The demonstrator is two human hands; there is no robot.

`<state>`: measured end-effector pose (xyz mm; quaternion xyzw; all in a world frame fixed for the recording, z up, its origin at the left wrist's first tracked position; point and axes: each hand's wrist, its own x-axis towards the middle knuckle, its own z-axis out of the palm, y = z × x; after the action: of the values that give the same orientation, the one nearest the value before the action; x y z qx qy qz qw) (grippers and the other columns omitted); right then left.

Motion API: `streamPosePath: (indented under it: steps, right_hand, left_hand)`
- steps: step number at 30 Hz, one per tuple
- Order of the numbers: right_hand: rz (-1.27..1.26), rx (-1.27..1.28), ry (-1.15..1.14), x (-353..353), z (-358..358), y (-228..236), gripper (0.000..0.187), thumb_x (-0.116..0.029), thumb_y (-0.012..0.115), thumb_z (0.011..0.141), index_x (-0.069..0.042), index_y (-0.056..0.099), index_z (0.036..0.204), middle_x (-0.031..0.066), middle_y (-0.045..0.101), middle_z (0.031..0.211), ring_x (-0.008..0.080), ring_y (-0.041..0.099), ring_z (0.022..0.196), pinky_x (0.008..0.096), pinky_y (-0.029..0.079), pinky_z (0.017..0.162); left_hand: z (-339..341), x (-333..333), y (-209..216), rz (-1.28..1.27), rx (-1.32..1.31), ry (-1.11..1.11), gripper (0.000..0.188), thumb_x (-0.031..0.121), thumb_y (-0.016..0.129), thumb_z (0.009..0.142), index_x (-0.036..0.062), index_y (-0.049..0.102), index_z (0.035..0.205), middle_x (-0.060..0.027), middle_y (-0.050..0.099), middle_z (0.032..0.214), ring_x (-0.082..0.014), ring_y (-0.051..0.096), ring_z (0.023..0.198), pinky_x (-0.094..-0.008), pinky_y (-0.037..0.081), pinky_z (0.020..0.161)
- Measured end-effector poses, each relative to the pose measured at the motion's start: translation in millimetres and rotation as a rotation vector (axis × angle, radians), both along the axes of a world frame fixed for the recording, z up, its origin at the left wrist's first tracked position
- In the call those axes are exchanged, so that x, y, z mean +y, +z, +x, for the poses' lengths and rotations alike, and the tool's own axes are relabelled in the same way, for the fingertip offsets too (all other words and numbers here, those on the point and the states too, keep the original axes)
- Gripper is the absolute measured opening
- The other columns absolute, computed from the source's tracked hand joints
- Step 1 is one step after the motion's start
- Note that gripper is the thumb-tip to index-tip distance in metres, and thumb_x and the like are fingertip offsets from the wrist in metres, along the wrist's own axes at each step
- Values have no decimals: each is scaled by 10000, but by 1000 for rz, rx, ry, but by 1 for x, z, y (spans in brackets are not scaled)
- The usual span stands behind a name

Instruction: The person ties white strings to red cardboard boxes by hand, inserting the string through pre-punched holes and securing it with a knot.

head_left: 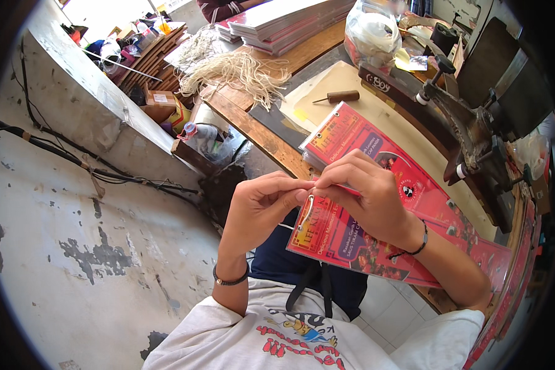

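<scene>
White T-shirt fabric [228, 330] fills the lower edge of the frame, nearest the camera, and above it a worker's left hand [262, 206] and right hand [370, 194] meet at center. Both are pinched closed, fingertip to fingertip, on a pale cord [309, 209] threaded through the corner eyelet of a glossy red printed sign [327, 237]; exactly where each grips the cord is too small to tell. Lying slantwise from center toward lower right, the sign passes under the right wrist. It looks light, thin and semi-stiff, its shiny face likely slippery; the plain margins and eyelet corner seem the best holds, the cord soft and limp. Similar signs [354, 132] lie stacked just behind, along the bench. Its wooden edge [253, 132] runs diagonally from upper center toward the hands, while a dark metal machine [475, 132] crowds the right. Most room for movement appears at left, between the left arm and a peeling wall [123, 203]. Farther up the frame rest a wooden-handled awl [342, 96], a tangle of cream cords [243, 74] and stacked panels [302, 24].
</scene>
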<state>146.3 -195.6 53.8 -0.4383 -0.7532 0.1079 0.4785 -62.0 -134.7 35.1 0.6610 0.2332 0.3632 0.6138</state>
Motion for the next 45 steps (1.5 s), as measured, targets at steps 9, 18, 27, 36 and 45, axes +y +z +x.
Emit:
streamPosePath:
  steps: [9, 18, 27, 36, 45]
  right_hand:
    - [-100, 92, -154, 1, -1, 3, 106, -76, 753, 865, -25, 685, 929, 98, 682, 868, 235, 670, 809, 341, 546, 689]
    - [-183, 25, 40, 2, 1, -2, 137, -97, 741, 865, -17, 685, 961, 114, 691, 885, 273, 667, 822, 372, 533, 724]
    - [-294, 50, 67, 1, 1, 3, 141, -102, 718, 888, -13, 673, 989, 120, 684, 879, 266, 673, 829, 364, 537, 738]
    - [-263, 129, 16, -3, 0, 4, 148, -117, 775, 854, -27, 698, 943, 98, 691, 838, 252, 684, 773, 355, 544, 685]
    - [-114, 143, 59, -2, -1, 3, 134, -99, 805, 813, -32, 717, 889, 91, 714, 860, 248, 704, 779, 349, 557, 694]
  left_hand:
    - [1, -5, -9, -132, -115, -63, 125, 3, 693, 927, -51, 720, 1036, -45, 684, 868, -80, 643, 757, -221, 527, 652]
    - [16, -14, -11, -231, -226, 82, 206, -26, 736, 882, -48, 695, 1083, -79, 712, 886, -99, 684, 772, -218, 551, 688]
    - [16, -13, -21, -136, -184, 186, 119, 14, 686, 939, -30, 603, 1013, -21, 648, 850, -71, 633, 757, -222, 530, 680]
    - [20, -14, -12, -114, -157, 130, 165, 122, 661, 994, -20, 577, 977, 35, 590, 831, 6, 509, 745, -169, 408, 626]
    - [21, -17, -9, -247, -247, 82, 147, 111, 661, 992, -18, 591, 978, 31, 592, 857, 8, 510, 771, -166, 413, 645]
